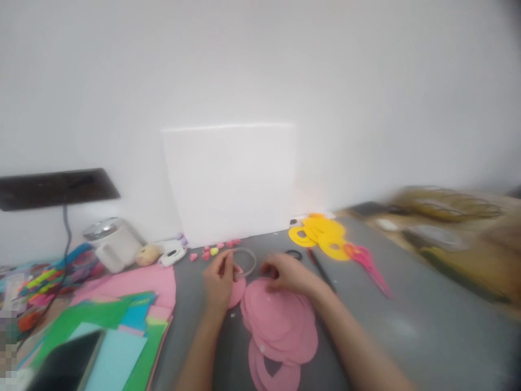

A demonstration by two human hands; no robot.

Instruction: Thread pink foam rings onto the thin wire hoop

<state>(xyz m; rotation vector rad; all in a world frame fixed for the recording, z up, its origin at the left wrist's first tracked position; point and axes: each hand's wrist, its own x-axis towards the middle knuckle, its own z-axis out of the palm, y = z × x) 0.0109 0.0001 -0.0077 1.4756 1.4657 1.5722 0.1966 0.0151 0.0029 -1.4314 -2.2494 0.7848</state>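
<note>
At the left edge of the frame, a pale packet [15, 287] lies among colorful bits, any print on it too blurred to read. A dark wall panel [57, 189] is above, at middle left, a cable hanging from it. At lower left, a dark phone [67, 361] lies on green, blue and pink paper sheets [97, 312]. Behind them are a tilted white mug [120, 250], a round tan object [147, 254] and a small white device [173, 253]. Small pink and yellow beads [214, 251] lie just left of center, below a white board [236, 184] against the wall.

Below center, the left hand [220, 279] has its thumb and fingers together, clamped on the edge of a clear ring [255, 263]; a small pink disc [237, 294] sits just under it. To the right, the right hand [287, 274] curls its fingers over the top edge of a stack of pink paper circles [280, 326] at lower center; whether the fingertips grip anything, I cannot tell. Beyond it lie a black ring [293, 254], a dark pen [321, 270], yellow paper rings [321, 233] and, farther right, pink scissors [370, 266].
</note>
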